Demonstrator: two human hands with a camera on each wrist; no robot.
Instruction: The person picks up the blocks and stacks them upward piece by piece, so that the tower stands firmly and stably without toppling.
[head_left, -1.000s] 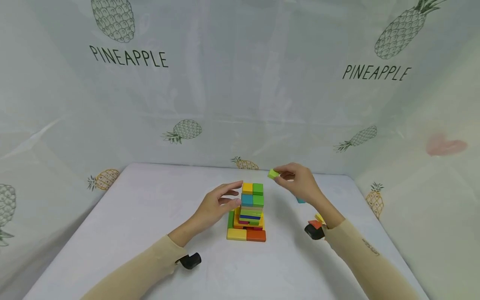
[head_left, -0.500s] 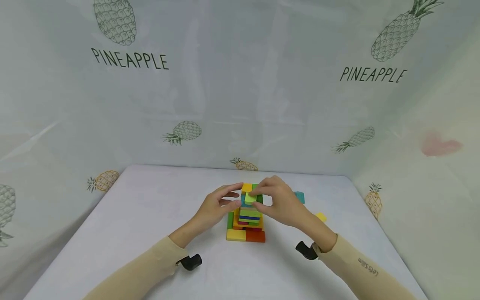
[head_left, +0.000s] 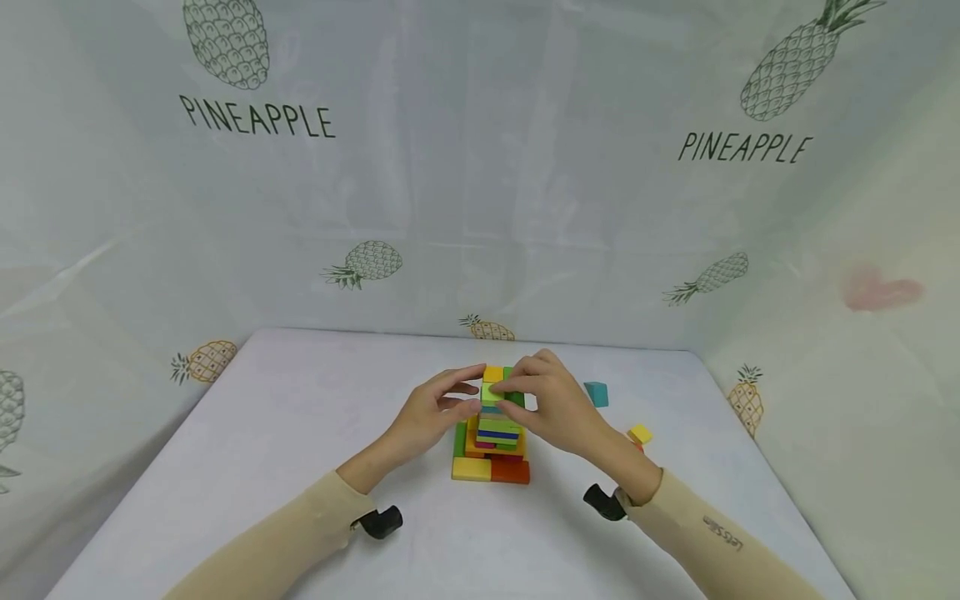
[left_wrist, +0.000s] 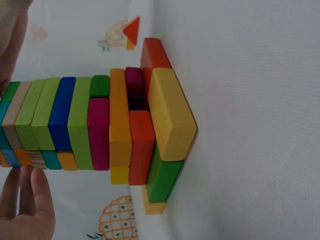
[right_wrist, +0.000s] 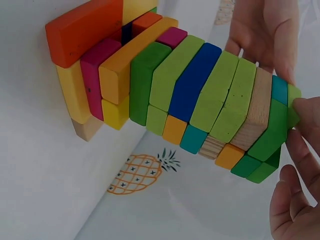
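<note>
A tall tower of colored wooden blocks [head_left: 498, 435] stands mid-table on a wider base of flat bricks. My right hand [head_left: 561, 410] pinches a small light green block [head_left: 491, 393] between thumb and fingers at the tower's top front left, beside a green block [right_wrist: 270, 127]. At the tower's left side is my left hand [head_left: 431, 415], its fingers extended; in the left wrist view those fingertips [left_wrist: 28, 175] touch the upper blocks. In the right wrist view, the light green block sits against the top layer, its far part hidden by my thumb.
Right of the tower lie a blue block [head_left: 597, 394], a yellow block [head_left: 640, 433] and an orange piece partly behind my right wrist. A pineapple-printed cloth [head_left: 480, 183] hangs behind the white table [head_left: 337, 367].
My right hand has brought the light green block leftward from beyond the tower's right side onto its top front, then slightly further left. My left hand has stayed in place.
</note>
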